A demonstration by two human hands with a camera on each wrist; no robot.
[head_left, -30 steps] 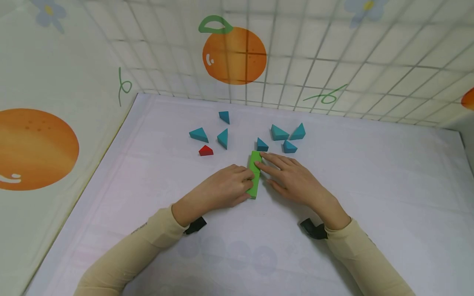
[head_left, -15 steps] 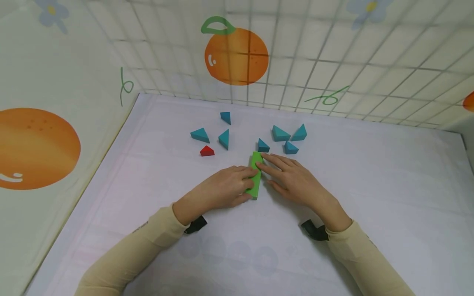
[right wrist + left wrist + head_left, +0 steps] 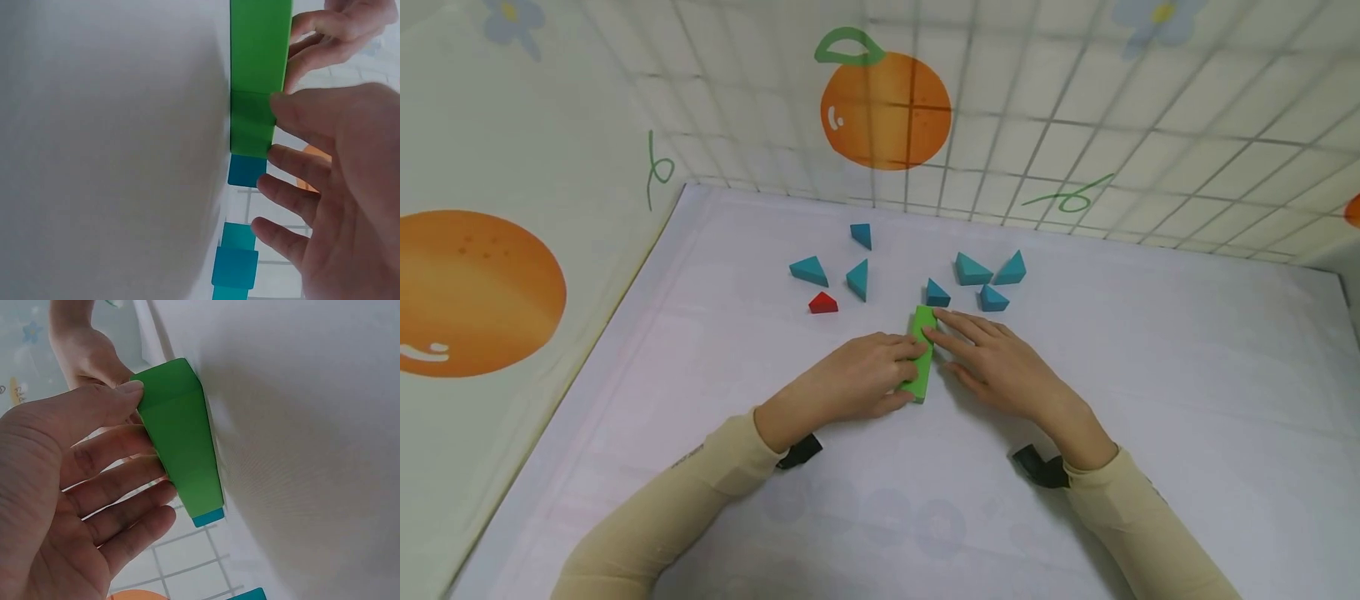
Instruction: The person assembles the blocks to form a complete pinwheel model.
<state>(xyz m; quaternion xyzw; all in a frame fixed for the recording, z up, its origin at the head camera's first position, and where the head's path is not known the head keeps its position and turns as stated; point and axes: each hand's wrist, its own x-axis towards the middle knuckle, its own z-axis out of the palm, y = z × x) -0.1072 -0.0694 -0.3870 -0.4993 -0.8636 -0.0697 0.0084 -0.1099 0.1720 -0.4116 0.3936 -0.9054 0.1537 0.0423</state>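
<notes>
Two green blocks (image 3: 924,319) lie end to end as one bar; their seam shows in the right wrist view. My left hand (image 3: 872,375) rests on the bar's left side, its thumb at the near end and its fingers (image 3: 134,469) lightly bent on the top face. From the other side my right hand (image 3: 1000,358) reaches over with fingers nearly straight, the fingertips on the top edge of the farther green block (image 3: 252,124). Just beyond the bar's far end sits a blue triangular block (image 3: 936,293). Neither hand is wrapped round anything.
A red triangular block (image 3: 823,303) and several blue ones, such as the far blue block (image 3: 862,236), lie behind on the left. More teal blocks (image 3: 972,269) cluster behind on the right. A grid wall (image 3: 985,167) with a printed orange borders the back of the white table (image 3: 1187,375).
My left fingers have shifted slightly farther onto the green bar's top. The right hand keeps its place on it. The whole scene drifts a little rightward with the head.
</notes>
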